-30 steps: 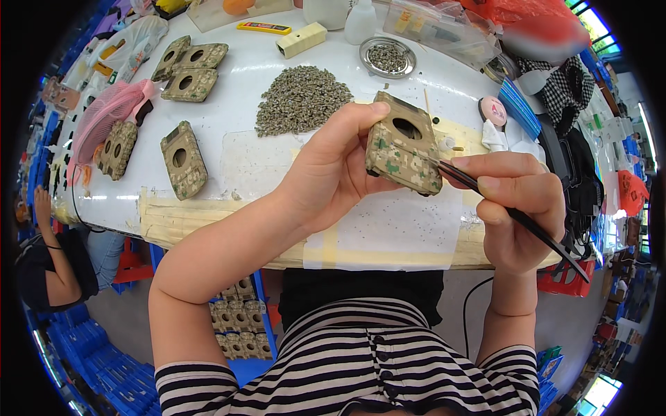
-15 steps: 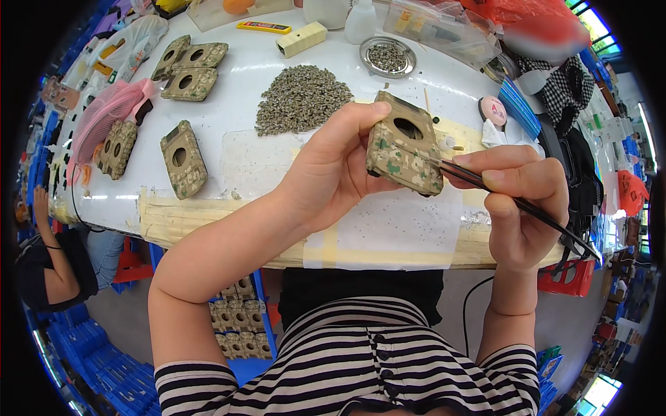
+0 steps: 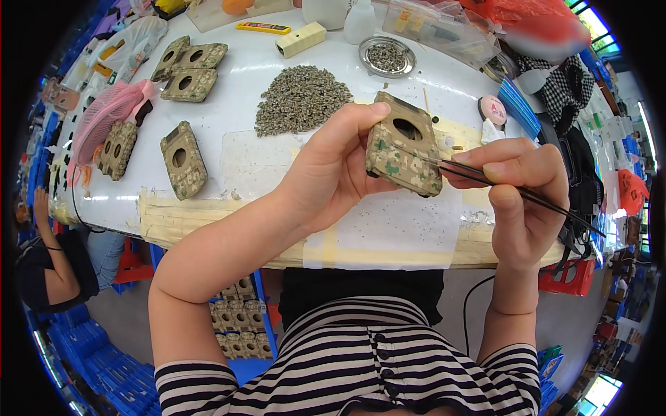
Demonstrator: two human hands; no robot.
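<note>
White wktable [image 3: 239,73] fills most of the view, edge nearest the wearer faced w/ yellowish tape [image 3: 187,218]; blue rack [image 3: 260,312] below, rows of camo shells in it; white sheet [image 3: 388,239] on the table's near edge, under the hands; heap of small drab bits [image 3: 303,100] beyond the L forearm; pink mesh item [image 3: 104,121] far L.

L hand [image 3: 333,152] approx. half closed round a camo shell [image 3: 406,149], thumb on its upper L corner, other fingers behind/under; shell is held up off the table, tilted, above the sheet's far part, w/ round hole facing up; R hand [image 3: 531,166] curled, thumb + fingers pinching blk tweezers [image 3: 472,173]; tips at the shell's R side, too small to tell if they grip anything.

Single loose shell [image 3: 184,161] lies L of the heap, three more [image 3: 198,55] grouped farther back; round metal dish [image 3: 411,64] behind the heap holds similar bits; yellow cutter [image 3: 263,28] at the back; tiny dk specks [image 3: 378,223] dot the sheet.
</note>
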